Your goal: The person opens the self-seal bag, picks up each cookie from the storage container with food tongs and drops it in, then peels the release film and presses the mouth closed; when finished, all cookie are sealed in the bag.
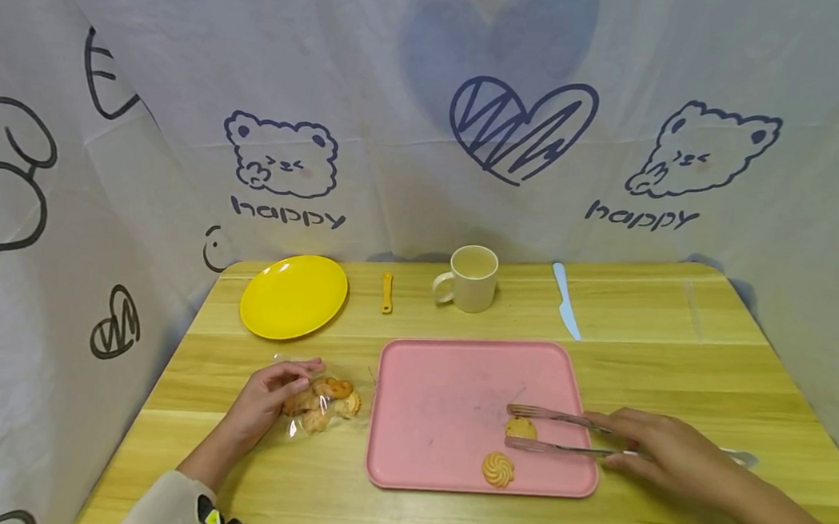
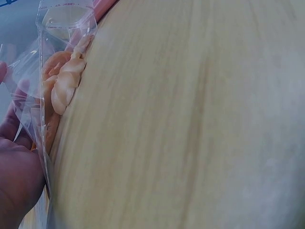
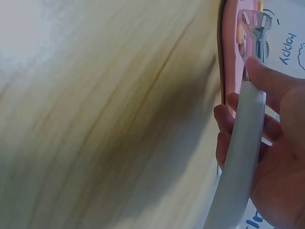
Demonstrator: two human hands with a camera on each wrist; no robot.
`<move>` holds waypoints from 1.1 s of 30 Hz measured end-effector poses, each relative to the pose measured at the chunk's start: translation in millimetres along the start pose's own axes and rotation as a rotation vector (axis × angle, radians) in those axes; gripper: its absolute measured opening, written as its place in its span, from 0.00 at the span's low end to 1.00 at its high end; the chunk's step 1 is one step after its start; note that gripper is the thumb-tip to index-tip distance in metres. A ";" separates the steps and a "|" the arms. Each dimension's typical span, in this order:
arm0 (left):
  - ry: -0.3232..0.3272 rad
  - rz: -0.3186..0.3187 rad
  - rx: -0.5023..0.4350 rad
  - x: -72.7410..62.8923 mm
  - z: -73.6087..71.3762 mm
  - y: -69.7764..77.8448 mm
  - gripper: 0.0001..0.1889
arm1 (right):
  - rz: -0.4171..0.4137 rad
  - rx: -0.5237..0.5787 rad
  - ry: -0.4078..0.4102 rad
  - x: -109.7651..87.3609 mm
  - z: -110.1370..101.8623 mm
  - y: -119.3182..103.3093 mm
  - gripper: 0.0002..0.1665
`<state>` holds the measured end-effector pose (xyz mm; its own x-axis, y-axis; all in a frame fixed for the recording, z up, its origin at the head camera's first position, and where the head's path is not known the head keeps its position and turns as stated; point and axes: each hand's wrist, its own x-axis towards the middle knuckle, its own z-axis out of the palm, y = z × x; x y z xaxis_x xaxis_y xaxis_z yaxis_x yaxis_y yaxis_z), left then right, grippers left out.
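My left hand (image 1: 264, 401) holds a clear plastic bag of cookies (image 1: 332, 389) on the table, left of the pink tray (image 1: 447, 392). Seen from the left wrist, the bag (image 2: 66, 83) hides part of the fingers. In my right hand (image 1: 674, 454) are metal tongs (image 1: 561, 416), reaching in over the tray's right edge. Their two arms stand apart, with a round cookie (image 1: 521, 428) between the tips. A swirled cookie (image 1: 497, 469) lies near the tray's front rim. The tongs' pale handle (image 3: 243, 129) runs across the palm in the right wrist view.
Along the back of the table are a yellow plate (image 1: 295, 297), a small yellow utensil (image 1: 387, 293), a cream mug (image 1: 473, 280) and a light blue knife (image 1: 567, 303). White cloth with drawings (image 1: 395, 188) hangs right behind the table.
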<state>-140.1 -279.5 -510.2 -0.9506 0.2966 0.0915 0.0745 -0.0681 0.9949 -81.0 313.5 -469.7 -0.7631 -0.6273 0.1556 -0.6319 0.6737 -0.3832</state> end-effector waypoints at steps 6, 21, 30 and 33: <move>-0.003 -0.001 0.009 0.0 -0.5 -0.7 0.08 | -0.002 -0.002 0.010 0.1 -0.9 -0.7 0.30; -0.001 0.005 0.006 1.5 0.3 -0.5 0.07 | -0.069 0.065 -0.004 42.3 -3.7 -8.6 0.28; -0.007 0.013 -0.004 1.2 0.9 -0.2 0.09 | -0.088 0.048 -0.063 93.0 -0.3 -25.3 0.28; -0.005 0.010 -0.016 0.8 1.1 -0.1 0.09 | -0.090 0.056 -0.086 111.2 5.9 -32.6 0.28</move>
<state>-140.5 -278.2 -510.1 -0.9484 0.3005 0.1014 0.0789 -0.0861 0.9932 -144.4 219.5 -445.3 -0.6878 -0.7169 0.1143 -0.6869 0.5917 -0.4220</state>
